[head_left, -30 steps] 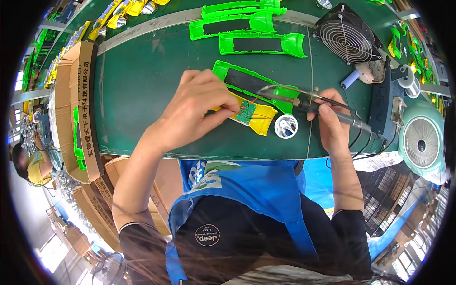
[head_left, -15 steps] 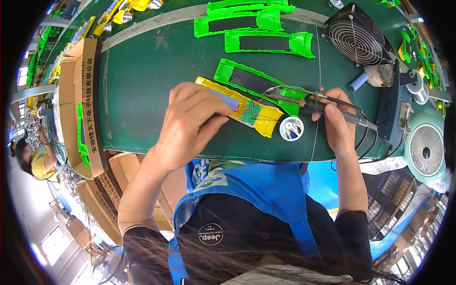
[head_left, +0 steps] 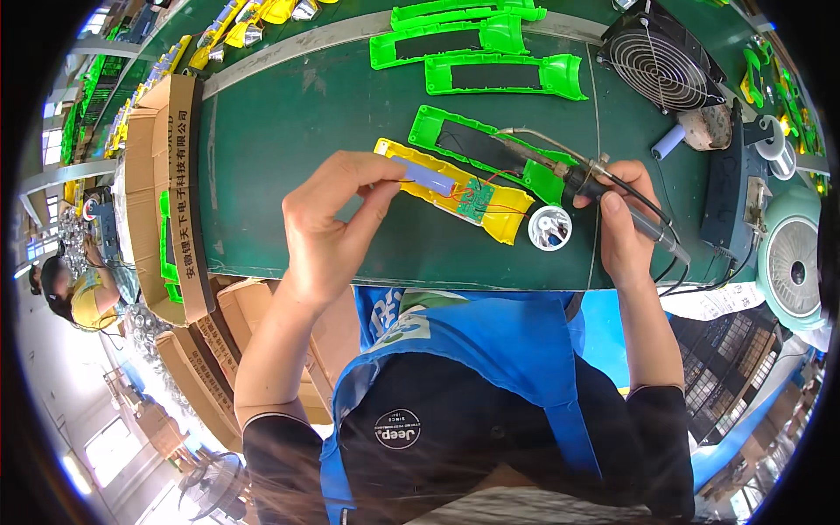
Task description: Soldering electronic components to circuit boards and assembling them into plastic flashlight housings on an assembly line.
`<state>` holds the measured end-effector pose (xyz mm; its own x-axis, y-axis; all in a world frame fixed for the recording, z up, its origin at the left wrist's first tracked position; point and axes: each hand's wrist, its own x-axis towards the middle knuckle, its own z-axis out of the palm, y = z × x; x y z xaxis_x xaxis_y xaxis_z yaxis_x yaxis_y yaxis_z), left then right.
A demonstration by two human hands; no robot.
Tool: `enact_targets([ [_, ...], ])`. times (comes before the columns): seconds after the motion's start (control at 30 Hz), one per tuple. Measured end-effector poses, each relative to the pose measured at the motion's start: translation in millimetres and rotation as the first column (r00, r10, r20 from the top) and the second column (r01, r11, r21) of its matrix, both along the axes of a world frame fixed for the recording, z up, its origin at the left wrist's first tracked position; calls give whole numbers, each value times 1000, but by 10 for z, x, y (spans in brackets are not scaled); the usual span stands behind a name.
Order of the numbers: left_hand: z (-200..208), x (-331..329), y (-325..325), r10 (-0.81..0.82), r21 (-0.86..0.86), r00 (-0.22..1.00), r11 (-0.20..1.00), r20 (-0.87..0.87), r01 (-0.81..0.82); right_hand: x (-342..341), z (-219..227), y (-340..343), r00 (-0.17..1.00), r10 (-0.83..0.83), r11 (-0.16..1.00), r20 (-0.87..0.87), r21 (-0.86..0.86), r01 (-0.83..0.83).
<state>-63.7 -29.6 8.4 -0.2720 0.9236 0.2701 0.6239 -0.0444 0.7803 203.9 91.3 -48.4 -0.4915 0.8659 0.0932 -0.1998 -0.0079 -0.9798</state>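
My left hand (head_left: 337, 223) pinches what looks like a thin wire at the left end of a purple cylindrical battery (head_left: 424, 178). The battery lies in a yellow flashlight housing half (head_left: 501, 223), beside a small green circuit board (head_left: 475, 200) with red wires. In my right hand (head_left: 628, 227) is a soldering iron (head_left: 582, 182) with a curved metal feed tube on it. Its tip points left, above a green housing half (head_left: 429, 129) with a dark inner strip. A round silver reflector (head_left: 549, 228) sits at the yellow housing's right end, with wires running toward it.
Several green housing halves (head_left: 507, 75) lie at the back. A black fan (head_left: 661, 66), a loose purple battery (head_left: 668, 142) and a blue soldering station (head_left: 731, 201) with a solder spool (head_left: 774, 150) stand right. A cardboard box (head_left: 188, 210) borders the left; another person (head_left: 83, 293) sits beyond.
My left hand has moved left along the housing to the battery's left end, uncovering the battery. The soldering iron's tip has lifted away from the circuit board. The whole view has shifted slightly.
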Motion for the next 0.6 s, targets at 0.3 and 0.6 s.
enact_targets([
  [0.3, -117, -62, 204, -374, 46, 841, 904, -392, 424, 72, 52, 76, 997, 61, 994, 41, -94, -57],
  [0.6, -175, 130, 294, -461, -185, 845, 886, -270, 424, 138, 98, 181, 987, 140, 959, 76, -257, -117],
])
